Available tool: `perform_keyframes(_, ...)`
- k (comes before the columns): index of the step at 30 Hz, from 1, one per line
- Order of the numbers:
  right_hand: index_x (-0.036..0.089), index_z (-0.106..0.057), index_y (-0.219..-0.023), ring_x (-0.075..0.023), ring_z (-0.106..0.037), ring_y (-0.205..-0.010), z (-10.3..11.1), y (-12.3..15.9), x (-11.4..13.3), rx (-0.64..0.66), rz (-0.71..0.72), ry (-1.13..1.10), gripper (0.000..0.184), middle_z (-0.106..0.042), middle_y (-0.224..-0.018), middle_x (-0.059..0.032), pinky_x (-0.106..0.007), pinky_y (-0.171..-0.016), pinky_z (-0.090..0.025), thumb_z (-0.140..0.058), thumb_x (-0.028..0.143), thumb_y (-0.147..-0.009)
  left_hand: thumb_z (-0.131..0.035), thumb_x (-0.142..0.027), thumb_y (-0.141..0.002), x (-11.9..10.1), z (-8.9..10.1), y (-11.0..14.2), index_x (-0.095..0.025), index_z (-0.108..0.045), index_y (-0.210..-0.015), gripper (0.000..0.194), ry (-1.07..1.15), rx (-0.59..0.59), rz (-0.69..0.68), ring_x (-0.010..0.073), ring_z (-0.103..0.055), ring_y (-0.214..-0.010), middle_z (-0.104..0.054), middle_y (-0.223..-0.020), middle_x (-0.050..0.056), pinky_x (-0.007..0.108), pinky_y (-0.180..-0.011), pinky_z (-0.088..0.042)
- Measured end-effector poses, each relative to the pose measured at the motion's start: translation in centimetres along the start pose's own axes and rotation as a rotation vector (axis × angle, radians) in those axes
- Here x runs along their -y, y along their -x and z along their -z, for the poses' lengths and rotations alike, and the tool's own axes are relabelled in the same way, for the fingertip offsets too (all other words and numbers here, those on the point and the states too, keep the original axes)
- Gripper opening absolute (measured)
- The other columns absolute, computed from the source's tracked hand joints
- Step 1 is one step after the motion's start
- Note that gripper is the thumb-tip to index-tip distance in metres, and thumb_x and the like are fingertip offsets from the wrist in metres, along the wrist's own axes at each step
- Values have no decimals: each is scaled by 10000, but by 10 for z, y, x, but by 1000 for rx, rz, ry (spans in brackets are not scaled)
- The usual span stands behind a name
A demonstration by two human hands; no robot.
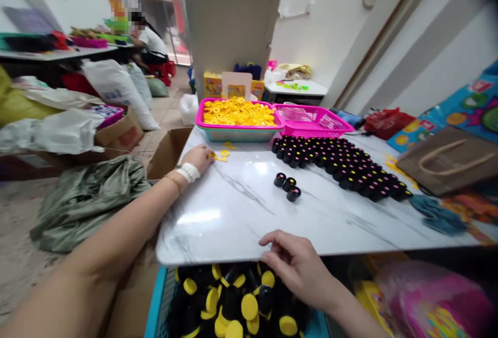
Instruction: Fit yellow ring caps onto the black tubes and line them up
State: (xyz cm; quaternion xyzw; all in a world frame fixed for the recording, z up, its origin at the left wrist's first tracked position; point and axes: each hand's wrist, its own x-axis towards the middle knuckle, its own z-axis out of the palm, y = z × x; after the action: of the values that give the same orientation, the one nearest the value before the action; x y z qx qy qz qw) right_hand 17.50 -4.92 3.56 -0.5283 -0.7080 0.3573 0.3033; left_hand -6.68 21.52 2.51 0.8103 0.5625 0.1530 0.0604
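Loosely curled, the left hand [200, 159] rests on the tabletop with its fingertips at a few small yellow plastic rings [221, 155]; from this view I cannot tell whether it pinches one. A white wristband and a thin gold bracelet circle its wrist. The right hand [295, 268] is open and grasps nothing, its fingers relaxed at the near edge of the white marble-patterned table [218, 218], just above a blue crate [157, 301] heaped with black pieces capped in yellow discs [249, 307].

Three black caps with pink centres [286, 186] stand apart on the table, just short of a dense block of matching caps [338, 164] set in tight rows. Farther along, a pink-rimmed teal basket [237, 134] brims with yellow rings [238, 112], and a pink mesh basket [313, 122] sits beside it.

Off the table's left side lie a cardboard box [169, 151] and a crumpled green sack [85, 208]. A seated co-worker [150, 42] bends over another table in the distance.
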Motion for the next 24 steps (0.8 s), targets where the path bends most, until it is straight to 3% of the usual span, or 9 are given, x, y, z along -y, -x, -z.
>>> perform_keyframes(3,195,-642,-962,-117,-474,-560,9,5,-8,-70,-29,0,150,-530,-643,22,-243,-557,-398,-558,308,-910,-346,-322,-950,-8,-4,33,-115,-650,-1033,376,-173,23,-62,251,-623,-794,-592,-1043,151,343,-668,-457)
perform_keyframes(6,194,-650,-937,-130,-516,-599,16,1,-12,-193,7,24,131,-572,-687,-4,-255,-580,-425,-566,291,-907,-336,-331,-959,-26,-1,68,-123,-627,-1012,361,-335,64,-162,238,-616,-736,-586,-994,133,330,-602,-443)
perform_keyframes(11,201,-640,-982,-167,-596,-720,17,-18,-17,-361,110,78,128,-608,-870,-63,-291,-646,-501,-558,261,-905,-388,-230,-949,-76,-3,109,-169,-609,-937,229,-156,143,-338,190,-596,-780,-580,-959,81,310,-713,-477)
perform_keyframes(15,245,-585,-1235,-249,-601,-1061,13,-26,-29,-349,149,165,384,-547,-1284,-115,-401,-902,-516,-633,306,-860,-406,-158,-924,-116,-12,129,-155,-559,-891,156,158,152,-475,185,-571,-852,-548,-1017,103,322,-789,-489)
perform_keyframes(18,258,-574,-1281,-258,-589,-1124,10,-23,-39,-253,196,141,413,-626,-1230,-89,-422,-956,-490,-623,293,-872,-408,-158,-926,-138,-16,131,-165,-535,-862,142,459,188,-460,164,-562,-850,-552,-962,82,297,-792,-493)
perform_keyframes(21,245,-658,-1146,-206,-674,-871,9,-17,-48,-309,91,-18,252,-714,-1008,-59,-349,-799,-544,-538,268,-926,-493,-256,-918,-148,-19,115,-174,-543,-788,161,550,261,-443,156,-550,-760,-560,-839,45,289,-714,-485)
perform_keyframes(24,221,-682,-1046,-159,-649,-652,11,-15,-54,-385,-103,-248,216,-700,-858,-41,-287,-615,-534,-556,341,-919,-629,-361,-846,-151,-30,79,-159,-586,-919,219,568,163,-344,163,-566,-776,-590,-896,51,302,-717,-486)
